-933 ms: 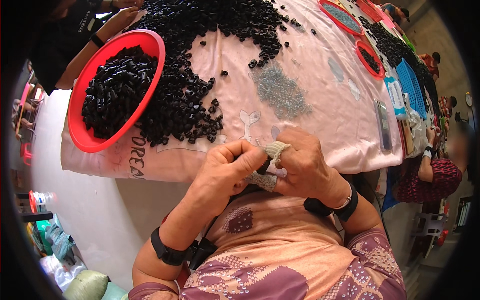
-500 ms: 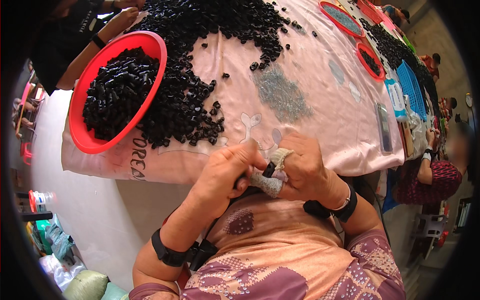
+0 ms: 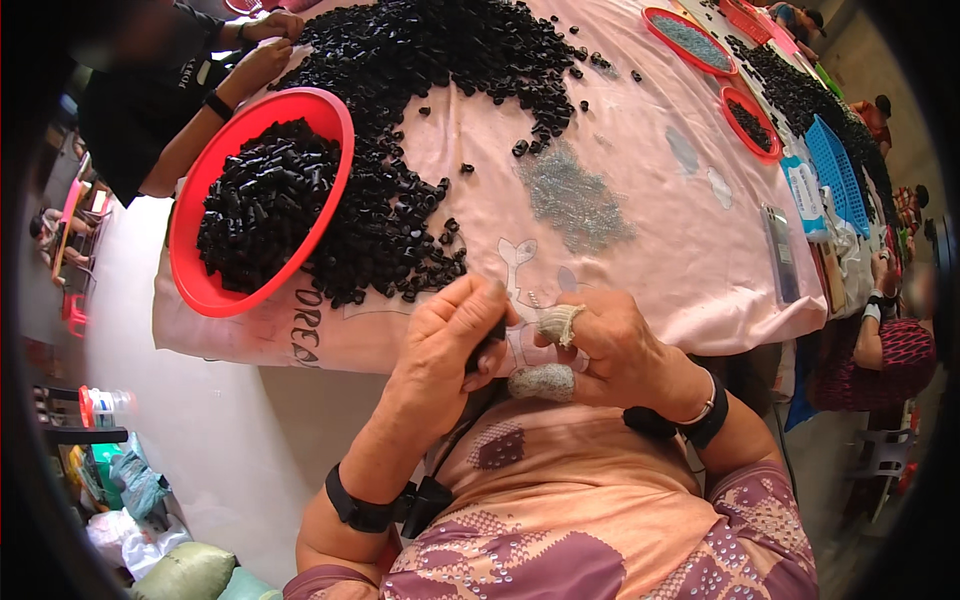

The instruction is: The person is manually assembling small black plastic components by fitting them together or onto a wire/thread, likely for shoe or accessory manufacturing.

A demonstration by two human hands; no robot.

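My left hand point(image 3: 452, 332) is closed with its fingers curled round a small black plastic piece point(image 3: 487, 347), mostly hidden by the fingers. Beside it, my right hand point(image 3: 625, 350) has its thumb and forefinger apart, each wrapped in a pale cloth finger cover point(image 3: 541, 383); nothing shows between those two, and the other fingers are partly hidden. Both hands are above the table's near edge. Ahead of them, a patch of small silvery metal parts point(image 3: 578, 200) lies on the pink cloth point(image 3: 660, 265). A big heap of small black plastic parts point(image 3: 400, 210) spreads at far left.
A red basin point(image 3: 335, 190) of longer black pieces stands on the left. Opposite it, a co-worker's hands point(image 3: 265, 55) are at the heap. Along the right are red trays point(image 3: 722, 68), a blue basket point(image 3: 838, 175), a phone point(image 3: 780, 255) and another person point(image 3: 870, 365).
My hands have moved apart, and the thumb and forefinger of my right hand have spread. The black piece between them no longer shows there. The whole view has shifted slightly.
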